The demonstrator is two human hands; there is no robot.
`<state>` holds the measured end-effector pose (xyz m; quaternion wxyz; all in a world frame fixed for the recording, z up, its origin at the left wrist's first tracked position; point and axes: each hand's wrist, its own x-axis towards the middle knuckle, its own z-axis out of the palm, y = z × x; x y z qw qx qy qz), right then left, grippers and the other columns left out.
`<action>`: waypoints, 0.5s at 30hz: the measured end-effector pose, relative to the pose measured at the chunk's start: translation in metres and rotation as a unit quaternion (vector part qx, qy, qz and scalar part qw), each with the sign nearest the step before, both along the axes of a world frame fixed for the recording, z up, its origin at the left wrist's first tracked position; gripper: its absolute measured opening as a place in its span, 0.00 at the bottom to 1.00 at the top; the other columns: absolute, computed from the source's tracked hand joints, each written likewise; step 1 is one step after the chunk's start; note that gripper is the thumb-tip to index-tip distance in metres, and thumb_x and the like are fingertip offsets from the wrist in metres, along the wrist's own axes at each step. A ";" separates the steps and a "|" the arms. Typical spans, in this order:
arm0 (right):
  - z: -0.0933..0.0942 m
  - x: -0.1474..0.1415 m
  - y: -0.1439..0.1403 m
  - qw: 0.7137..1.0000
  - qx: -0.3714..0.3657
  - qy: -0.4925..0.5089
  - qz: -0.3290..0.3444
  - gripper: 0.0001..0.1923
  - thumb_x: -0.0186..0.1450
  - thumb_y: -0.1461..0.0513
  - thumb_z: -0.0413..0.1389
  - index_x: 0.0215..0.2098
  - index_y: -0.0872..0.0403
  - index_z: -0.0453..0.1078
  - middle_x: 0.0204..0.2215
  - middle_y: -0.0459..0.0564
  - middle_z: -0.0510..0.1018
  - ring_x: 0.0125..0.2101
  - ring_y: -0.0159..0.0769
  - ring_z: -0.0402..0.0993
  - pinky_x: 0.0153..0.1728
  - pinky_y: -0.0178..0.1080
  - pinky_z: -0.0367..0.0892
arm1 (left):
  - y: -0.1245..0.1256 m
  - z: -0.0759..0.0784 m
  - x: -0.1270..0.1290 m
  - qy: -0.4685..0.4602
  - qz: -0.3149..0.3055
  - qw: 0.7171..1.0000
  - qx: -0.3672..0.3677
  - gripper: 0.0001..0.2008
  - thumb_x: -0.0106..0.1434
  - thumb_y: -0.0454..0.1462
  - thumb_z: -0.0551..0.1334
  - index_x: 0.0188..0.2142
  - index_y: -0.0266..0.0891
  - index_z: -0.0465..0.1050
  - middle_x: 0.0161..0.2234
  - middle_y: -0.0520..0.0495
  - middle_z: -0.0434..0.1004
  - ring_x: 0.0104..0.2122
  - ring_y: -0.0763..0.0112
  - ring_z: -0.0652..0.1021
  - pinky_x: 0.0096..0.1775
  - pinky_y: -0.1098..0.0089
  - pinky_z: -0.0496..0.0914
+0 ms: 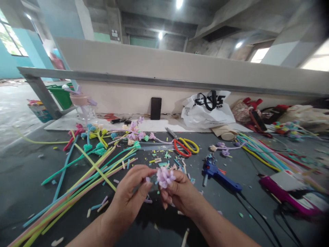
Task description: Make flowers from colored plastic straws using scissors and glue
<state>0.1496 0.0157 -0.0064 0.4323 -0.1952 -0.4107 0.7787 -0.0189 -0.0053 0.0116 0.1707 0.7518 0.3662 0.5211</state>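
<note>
A dark tabletop (31, 178) is spread wide across the view, littered with cut scraps. Along its far edge a white plastic bag (207, 109) is slumped against the low wall, with a black phone (156, 108) propped upright just to its left. A long fan of pastel pipe-cleaner stems (77, 181) is laid from the near left corner up toward the middle, several of them tipped with small flower heads. Another bundle of coloured stems (259, 152) is stretched toward the right edge. A blue glue gun (218, 174) is seen lying right of centre, its cable trailing toward the near edge. Red and yellow scissors (183, 145) are set down beyond the hands, near the middle.

And at the near edge, the work itself: a small lilac flower (165, 176) is held up above the tabletop. It is pinched from below by the right hand (181, 193), fingers curled tight around its base. The left hand (131, 195) is closed in on the flower's left side, thumb and fingertips gripping a short piece there.
</note>
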 end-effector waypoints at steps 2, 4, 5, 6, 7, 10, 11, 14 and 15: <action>-0.001 0.000 0.000 1.000 -0.005 -0.007 0.010 0.12 0.52 0.57 0.63 0.27 0.58 0.72 0.16 0.44 0.73 0.14 0.23 0.66 0.16 0.29 0.68 | 0.001 0.000 0.005 -0.015 -0.090 0.994 -0.058 0.09 0.61 0.32 0.53 0.35 0.39 0.72 0.38 0.43 0.72 0.40 0.66 0.73 0.41 0.67 0.71; -0.001 -0.001 0.000 1.000 -0.010 -0.008 0.016 0.12 0.53 0.57 0.62 0.26 0.60 0.71 0.17 0.45 0.73 0.14 0.23 0.67 0.16 0.28 0.68 | 0.001 -0.001 0.009 -0.036 -0.142 0.983 -0.110 0.11 0.62 0.33 0.52 0.30 0.39 0.73 0.38 0.43 0.72 0.40 0.65 0.74 0.42 0.65 0.71; -0.001 -0.001 0.000 1.000 -0.012 -0.010 0.016 0.13 0.54 0.57 0.61 0.25 0.60 0.71 0.17 0.45 0.73 0.14 0.23 0.67 0.16 0.28 0.67 | 0.001 -0.002 0.010 -0.052 -0.150 0.979 -0.132 0.11 0.62 0.34 0.52 0.29 0.39 0.73 0.39 0.43 0.71 0.40 0.64 0.74 0.42 0.64 0.71; -0.001 -0.001 -0.001 1.000 -0.014 -0.013 0.016 0.13 0.54 0.57 0.61 0.24 0.61 0.70 0.17 0.46 0.73 0.14 0.24 0.67 0.16 0.28 0.68 | 0.000 -0.003 0.011 -0.074 -0.153 0.974 -0.153 0.11 0.62 0.34 0.53 0.30 0.39 0.74 0.41 0.43 0.71 0.40 0.64 0.74 0.42 0.64 0.71; -0.001 -0.002 -0.001 1.000 -0.016 -0.019 0.015 0.14 0.54 0.57 0.61 0.23 0.61 0.70 0.16 0.46 0.73 0.14 0.24 0.67 0.16 0.29 0.68 | 0.000 -0.005 0.013 -0.100 -0.160 0.966 -0.179 0.10 0.61 0.35 0.53 0.30 0.39 0.74 0.42 0.43 0.70 0.38 0.65 0.75 0.39 0.64 0.72; -0.002 -0.003 0.000 0.998 -0.006 -0.050 0.028 0.15 0.54 0.55 0.60 0.23 0.61 0.69 0.17 0.46 0.73 0.14 0.24 0.68 0.17 0.28 0.67 | -0.004 -0.009 0.017 -0.202 -0.205 0.915 -0.282 0.10 0.60 0.38 0.55 0.32 0.38 0.74 0.40 0.43 0.70 0.27 0.71 0.75 0.29 0.68 0.74; -0.002 -0.003 0.000 0.997 0.004 -0.063 0.037 0.16 0.54 0.54 0.60 0.23 0.62 0.69 0.17 0.46 0.73 0.15 0.24 0.68 0.18 0.28 0.66 | -0.005 -0.011 0.018 -0.235 -0.215 0.893 -0.318 0.10 0.60 0.39 0.56 0.33 0.38 0.74 0.38 0.44 0.71 0.25 0.73 0.74 0.28 0.68 0.73; -0.001 -0.004 0.001 0.992 0.042 -0.091 0.072 0.19 0.55 0.51 0.59 0.24 0.62 0.70 0.17 0.46 0.72 0.17 0.24 0.68 0.18 0.27 0.64 | -0.007 -0.013 0.021 -0.318 -0.220 0.831 -0.400 0.10 0.57 0.39 0.59 0.38 0.38 0.73 0.24 0.51 0.71 0.21 0.74 0.72 0.28 0.68 0.72; -0.001 -0.004 0.001 0.991 0.054 -0.096 0.080 0.19 0.54 0.51 0.58 0.24 0.62 0.70 0.17 0.46 0.72 0.17 0.24 0.68 0.19 0.27 0.64 | -0.007 -0.012 0.021 -0.344 -0.222 0.810 -0.420 0.10 0.57 0.38 0.60 0.38 0.39 0.72 0.22 0.52 0.70 0.20 0.74 0.71 0.29 0.67 0.71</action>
